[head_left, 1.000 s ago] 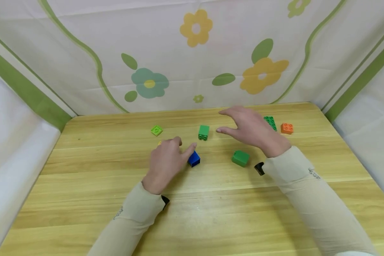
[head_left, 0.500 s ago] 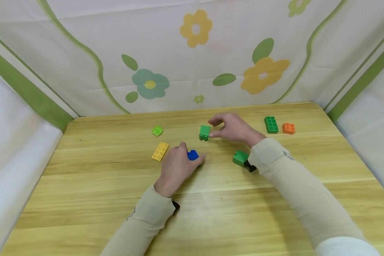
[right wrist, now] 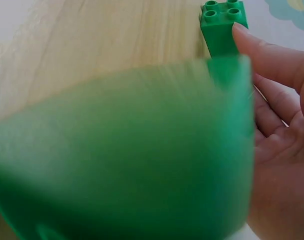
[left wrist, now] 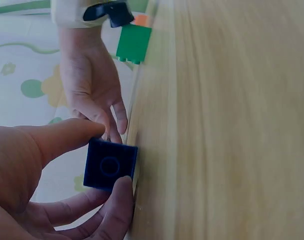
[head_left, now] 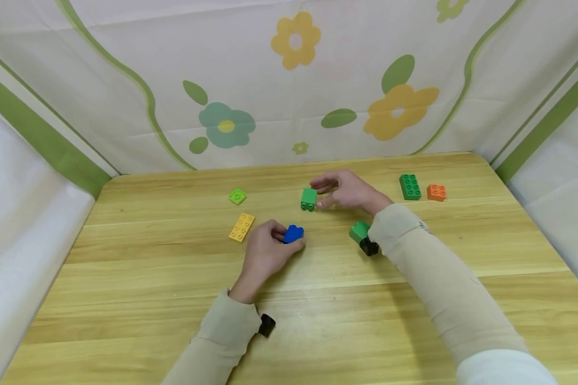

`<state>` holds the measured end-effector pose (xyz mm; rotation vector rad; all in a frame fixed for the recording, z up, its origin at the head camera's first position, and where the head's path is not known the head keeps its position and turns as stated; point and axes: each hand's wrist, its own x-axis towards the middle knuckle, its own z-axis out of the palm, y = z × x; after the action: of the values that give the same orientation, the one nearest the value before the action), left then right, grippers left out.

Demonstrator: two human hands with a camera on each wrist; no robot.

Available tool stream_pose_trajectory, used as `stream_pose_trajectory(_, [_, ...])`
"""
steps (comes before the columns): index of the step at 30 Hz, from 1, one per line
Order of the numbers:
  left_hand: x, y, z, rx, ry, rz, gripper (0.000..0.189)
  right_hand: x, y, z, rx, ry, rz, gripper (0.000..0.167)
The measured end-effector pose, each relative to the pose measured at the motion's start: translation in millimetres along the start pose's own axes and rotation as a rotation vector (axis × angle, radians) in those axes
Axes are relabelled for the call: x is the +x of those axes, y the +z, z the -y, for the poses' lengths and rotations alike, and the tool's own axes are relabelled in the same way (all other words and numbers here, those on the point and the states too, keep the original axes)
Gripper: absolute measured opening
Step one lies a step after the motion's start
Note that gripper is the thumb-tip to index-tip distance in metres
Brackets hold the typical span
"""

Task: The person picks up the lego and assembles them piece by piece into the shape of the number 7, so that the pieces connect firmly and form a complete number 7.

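I'm looking down remotely on a wood-grain table (head_left: pixel 342 326). Towards its far left I have a lime-green square plate (head_left: pixel 237 196), with a yellow eight-stud plate (head_left: pixel 242 227) nearer me. Mid-table, a green four-stud brick (head_left: pixel 309 198) lies with studs facing me. Rightward I see a partly hidden curved green brick (head_left: pixel 359 232), then a green eight-stud brick (head_left: pixel 410 187) just beside an orange four-stud brick (head_left: pixel 436 192).
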<state>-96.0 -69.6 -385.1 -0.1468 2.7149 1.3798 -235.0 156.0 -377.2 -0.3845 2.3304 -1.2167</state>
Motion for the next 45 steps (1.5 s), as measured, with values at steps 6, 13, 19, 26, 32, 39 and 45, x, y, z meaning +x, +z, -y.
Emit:
stream_pose_trajectory(6, [-2.2, 0.6, 2.9, -0.065, -0.019, -0.004, 0.041, 0.8, 2.4, -3.0, 0.080, -0.008, 0.024, 0.063])
stream_pose_trajectory(13, [-3.0, 0.6, 8.3, -0.121, -0.038, 0.002, 0.042, 0.4, 6.0, -3.8, 0.070, -0.031, 0.044, 0.064])
stream_pose_trajectory(19, [-3.6, -1.5, 8.8, -0.128, -0.043, 0.020, 0.040, 2.2, 9.1, -2.3, 0.077, 0.014, 0.000, 0.057])
stream_pose_trajectory(26, [-4.4, -2.5, 10.3, -0.150, -0.067, 0.027, 0.039, 3.4, 11.6, -0.7, 0.043, -0.032, 0.031, 0.064])
stream_pose_trajectory(32, [-3.9, -2.6, 11.2, -0.172, -0.073, 0.034, 0.041, 3.1, 12.8, 1.4, 0.043, -0.024, 0.019, 0.052])
stream_pose_trajectory(39, [-4.7, -3.3, 10.1, -0.169, -0.066, 0.031, 0.040, 5.2, 14.8, 1.8, 0.035, 0.014, -0.025, 0.045])
stream_pose_trajectory(45, [-4.9, -3.6, 10.5, -0.178, -0.058, 0.033, 0.039, 5.4, 14.9, 1.6, 0.048, 0.019, -0.041, 0.047])
